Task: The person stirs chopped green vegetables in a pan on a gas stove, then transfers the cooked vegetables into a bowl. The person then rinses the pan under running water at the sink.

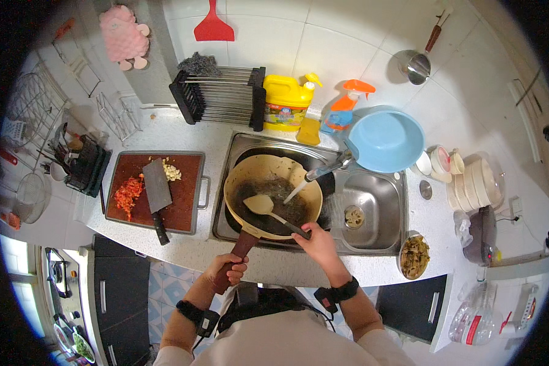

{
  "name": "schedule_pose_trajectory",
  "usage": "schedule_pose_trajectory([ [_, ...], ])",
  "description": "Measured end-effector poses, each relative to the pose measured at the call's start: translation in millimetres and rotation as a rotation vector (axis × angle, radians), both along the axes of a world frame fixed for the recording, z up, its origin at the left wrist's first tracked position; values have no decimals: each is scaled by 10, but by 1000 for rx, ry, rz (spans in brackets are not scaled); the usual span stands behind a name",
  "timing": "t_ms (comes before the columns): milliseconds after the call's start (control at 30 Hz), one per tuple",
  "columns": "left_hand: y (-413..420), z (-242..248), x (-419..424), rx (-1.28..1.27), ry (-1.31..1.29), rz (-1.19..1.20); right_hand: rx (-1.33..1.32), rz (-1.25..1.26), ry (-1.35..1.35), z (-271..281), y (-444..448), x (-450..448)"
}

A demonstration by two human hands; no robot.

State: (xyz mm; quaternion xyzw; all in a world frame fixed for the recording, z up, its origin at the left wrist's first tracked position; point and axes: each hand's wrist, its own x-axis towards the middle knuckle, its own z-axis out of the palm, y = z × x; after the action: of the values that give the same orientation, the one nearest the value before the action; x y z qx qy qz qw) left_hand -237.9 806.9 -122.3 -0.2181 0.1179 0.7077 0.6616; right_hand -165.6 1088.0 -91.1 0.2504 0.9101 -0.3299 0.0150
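A cream-coloured wok (242, 183) rests over the left basin of a steel sink, with dark, murky water inside. My left hand (232, 270) is closed around its brown handle (243, 245). In my right hand (316, 244) is the dark handle of a cream spatula (259, 204), whose blade lies in the wok. From the faucet (322, 170) a pale stream or spout end reaches down into the wok; which of the two I cannot tell.
Left of the sink, a cleaver (157, 185) lies on a cutting board (190, 196) between chopped red pepper and chopped garlic. A blue basin (386, 142), a yellow jug (286, 103) and a spray bottle (343, 110) stand behind. A bowl of food (414, 257) sits at the right counter edge.
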Motion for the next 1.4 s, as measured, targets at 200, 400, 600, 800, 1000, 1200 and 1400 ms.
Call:
schedule_pose_trajectory([
  [200,190,-355,-173,22,-90,-65,138,179,-274,210,471,-211],
  [400,248,-257,-195,-286,152,-176,343,154,-503,154,1060,-485],
  [600,-19,-34,-32,-645,499,-411,345,53,-252,-572,667,-846],
  [800,-85,-102,-60,-583,547,-397,312,467,144,-599,168,-721],
  [1000,-115,-96,-167,-658,537,-443,392,793,34,129,636,-310],
  [1200,-67,-104,-107,-683,628,-455,316,261,-357,181,1221,-595],
  [1400,-26,-71,-98,-720,690,-490,238,-108,-81,-676,900,-902],
])
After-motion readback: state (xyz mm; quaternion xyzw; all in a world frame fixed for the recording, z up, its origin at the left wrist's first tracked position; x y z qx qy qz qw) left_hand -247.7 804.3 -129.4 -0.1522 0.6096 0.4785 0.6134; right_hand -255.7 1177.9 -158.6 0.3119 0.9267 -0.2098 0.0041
